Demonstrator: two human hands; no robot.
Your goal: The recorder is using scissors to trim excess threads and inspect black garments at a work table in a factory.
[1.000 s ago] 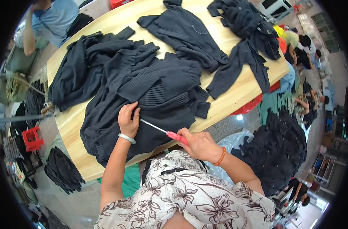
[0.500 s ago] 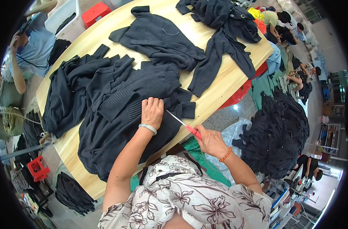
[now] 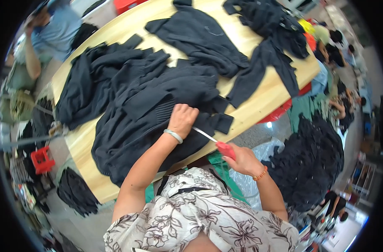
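Dark knitwear [image 3: 132,134] lies under one left hand [image 3: 183,120], grip unclear; at its four o'clock, one right hand [image 3: 245,161] clasps one tool [image 3: 225,148].

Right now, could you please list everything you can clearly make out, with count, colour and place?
Table: one, pale wood, centre
Knit garments: several, dark, across table
Slim tool: one, red handle, pale shaft, by near table edge
Garment heap: one, dark, floor right
Smaller pile: one, dark, floor left
Plastic sheet: one, clear, beside heap
Stool: one, red, floor left
Co-workers: several, mixed clothing, both sides
Left hand: one, pale bracelet, on garments
Right hand: one, orange bracelet, around tool handle
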